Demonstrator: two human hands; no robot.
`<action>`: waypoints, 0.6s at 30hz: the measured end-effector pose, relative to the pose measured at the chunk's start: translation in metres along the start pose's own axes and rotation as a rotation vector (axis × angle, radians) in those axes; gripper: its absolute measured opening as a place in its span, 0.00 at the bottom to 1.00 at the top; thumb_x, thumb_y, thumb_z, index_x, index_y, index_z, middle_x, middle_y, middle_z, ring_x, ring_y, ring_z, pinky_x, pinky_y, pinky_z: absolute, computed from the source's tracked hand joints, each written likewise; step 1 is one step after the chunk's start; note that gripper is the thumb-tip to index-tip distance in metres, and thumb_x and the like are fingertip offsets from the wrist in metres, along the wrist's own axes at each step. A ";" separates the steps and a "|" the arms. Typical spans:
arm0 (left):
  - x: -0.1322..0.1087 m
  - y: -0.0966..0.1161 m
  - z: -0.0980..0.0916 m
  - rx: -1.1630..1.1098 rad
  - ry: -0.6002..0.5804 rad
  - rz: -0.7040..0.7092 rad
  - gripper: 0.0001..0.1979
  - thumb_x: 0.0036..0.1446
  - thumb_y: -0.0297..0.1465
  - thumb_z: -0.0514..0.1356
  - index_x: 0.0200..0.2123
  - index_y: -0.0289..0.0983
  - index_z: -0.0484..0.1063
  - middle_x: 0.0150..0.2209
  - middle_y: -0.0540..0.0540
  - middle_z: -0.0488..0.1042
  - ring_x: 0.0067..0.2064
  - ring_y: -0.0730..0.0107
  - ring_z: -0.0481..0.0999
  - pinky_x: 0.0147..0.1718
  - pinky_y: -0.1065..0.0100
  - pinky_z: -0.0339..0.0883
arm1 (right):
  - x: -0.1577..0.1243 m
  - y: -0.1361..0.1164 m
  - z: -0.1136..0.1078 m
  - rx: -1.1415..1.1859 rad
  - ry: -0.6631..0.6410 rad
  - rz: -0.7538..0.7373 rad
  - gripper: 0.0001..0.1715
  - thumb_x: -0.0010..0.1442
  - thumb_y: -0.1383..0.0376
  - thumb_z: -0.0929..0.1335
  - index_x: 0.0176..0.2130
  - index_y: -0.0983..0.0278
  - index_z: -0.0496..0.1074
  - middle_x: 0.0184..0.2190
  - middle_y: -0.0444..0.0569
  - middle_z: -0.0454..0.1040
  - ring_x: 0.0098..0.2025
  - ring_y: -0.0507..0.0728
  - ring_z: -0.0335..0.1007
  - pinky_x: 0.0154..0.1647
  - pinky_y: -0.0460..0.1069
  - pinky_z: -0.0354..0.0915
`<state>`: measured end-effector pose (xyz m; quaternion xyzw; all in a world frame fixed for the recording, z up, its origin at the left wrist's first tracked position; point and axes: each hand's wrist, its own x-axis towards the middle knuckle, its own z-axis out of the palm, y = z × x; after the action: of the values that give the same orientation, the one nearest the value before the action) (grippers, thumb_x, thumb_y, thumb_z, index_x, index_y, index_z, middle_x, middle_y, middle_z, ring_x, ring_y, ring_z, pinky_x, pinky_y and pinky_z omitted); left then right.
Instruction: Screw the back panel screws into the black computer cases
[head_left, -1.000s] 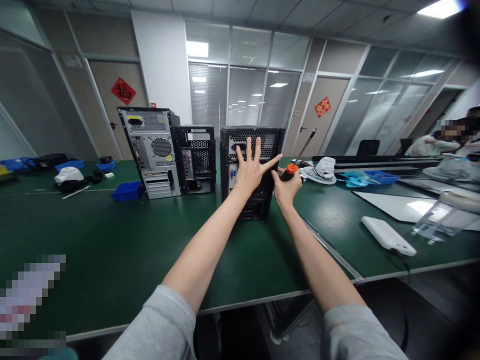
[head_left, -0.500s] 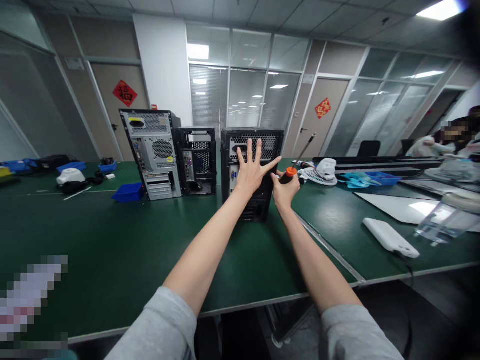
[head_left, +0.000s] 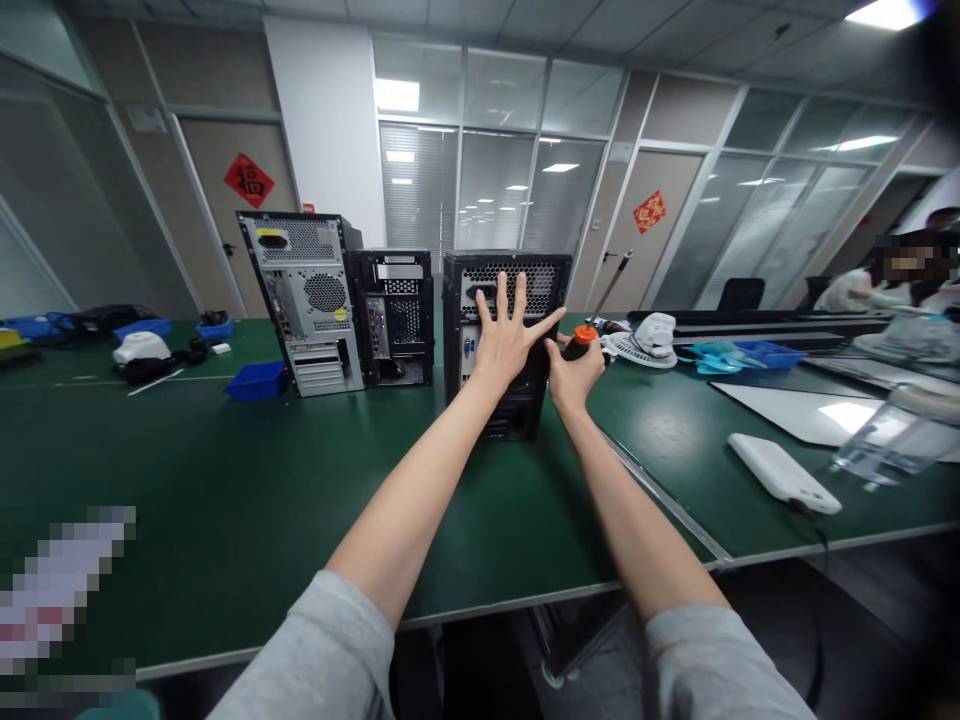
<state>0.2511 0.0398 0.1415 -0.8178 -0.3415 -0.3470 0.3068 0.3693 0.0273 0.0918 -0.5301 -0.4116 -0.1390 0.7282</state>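
Note:
A black computer case (head_left: 517, 425) stands upright on the green table, its rear panel toward me. Against that panel lies my left hand (head_left: 504, 345), fingers spread wide. My right hand (head_left: 576, 375) is at the case's right edge, closed around a screwdriver (head_left: 584, 338) with an orange and black handle. The screwdriver's shaft points up and away to the right, its tip clear of the case. My right thumb and fingers reach the case's side edge; exactly what they touch there is hidden.
Left of the case stand a taller computer tower (head_left: 322, 300) and an open black case frame (head_left: 397, 320). A blue tray (head_left: 256, 381) sits before them. To the right are a white fan part (head_left: 643, 345), a white power bank (head_left: 784, 472) and a clear jar (head_left: 896, 440). A person sits far right.
Both hands keep nearly the same places. The right hand with the screwdriver has shifted very slightly right, and the whole view has moved a little.

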 end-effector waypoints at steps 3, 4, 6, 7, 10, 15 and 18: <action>0.000 0.001 -0.001 0.005 -0.006 0.001 0.40 0.54 0.37 0.57 0.63 0.51 0.36 0.66 0.39 0.38 0.64 0.43 0.40 0.53 0.31 0.33 | -0.001 -0.001 0.000 0.024 -0.004 0.017 0.12 0.44 0.63 0.70 0.32 0.64 0.68 0.30 0.47 0.75 0.30 0.54 0.67 0.41 0.50 0.62; 0.000 0.001 -0.001 0.005 -0.011 0.001 0.40 0.54 0.37 0.57 0.63 0.51 0.35 0.66 0.39 0.38 0.64 0.42 0.40 0.53 0.31 0.33 | -0.001 -0.001 0.000 0.028 -0.008 0.026 0.12 0.44 0.63 0.70 0.32 0.64 0.68 0.30 0.47 0.75 0.30 0.54 0.67 0.41 0.51 0.62; 0.000 0.001 -0.003 0.007 -0.021 0.001 0.40 0.54 0.37 0.57 0.64 0.51 0.35 0.66 0.39 0.38 0.64 0.42 0.39 0.52 0.31 0.33 | -0.001 -0.001 0.000 0.034 -0.021 0.045 0.13 0.44 0.63 0.70 0.32 0.65 0.68 0.31 0.48 0.75 0.31 0.54 0.67 0.41 0.51 0.62; 0.000 0.001 -0.003 0.010 -0.026 0.001 0.40 0.55 0.36 0.57 0.64 0.50 0.35 0.66 0.39 0.38 0.64 0.42 0.39 0.53 0.31 0.32 | 0.000 0.000 0.000 0.041 -0.027 0.055 0.14 0.44 0.63 0.70 0.33 0.65 0.68 0.32 0.48 0.75 0.31 0.54 0.68 0.42 0.51 0.62; 0.000 0.001 -0.005 0.010 -0.045 0.001 0.40 0.55 0.36 0.57 0.64 0.50 0.35 0.66 0.39 0.37 0.64 0.42 0.38 0.53 0.32 0.32 | 0.001 0.001 0.000 0.067 -0.036 0.077 0.15 0.43 0.63 0.70 0.33 0.66 0.68 0.32 0.49 0.76 0.32 0.55 0.69 0.43 0.52 0.62; -0.001 0.000 -0.006 -0.012 -0.055 0.000 0.41 0.54 0.36 0.57 0.63 0.51 0.34 0.66 0.40 0.35 0.65 0.41 0.37 0.52 0.31 0.32 | 0.004 0.002 0.001 0.037 -0.031 0.080 0.16 0.42 0.62 0.71 0.33 0.66 0.69 0.32 0.49 0.76 0.33 0.56 0.70 0.44 0.54 0.63; -0.001 0.000 -0.007 -0.016 -0.063 -0.002 0.40 0.55 0.36 0.57 0.64 0.50 0.34 0.66 0.41 0.35 0.65 0.41 0.37 0.53 0.32 0.31 | 0.006 0.004 0.000 0.057 -0.048 0.084 0.17 0.41 0.62 0.71 0.33 0.66 0.68 0.32 0.50 0.76 0.33 0.56 0.69 0.43 0.55 0.64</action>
<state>0.2486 0.0345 0.1446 -0.8303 -0.3490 -0.3243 0.2891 0.3752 0.0305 0.0936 -0.5291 -0.4102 -0.0838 0.7381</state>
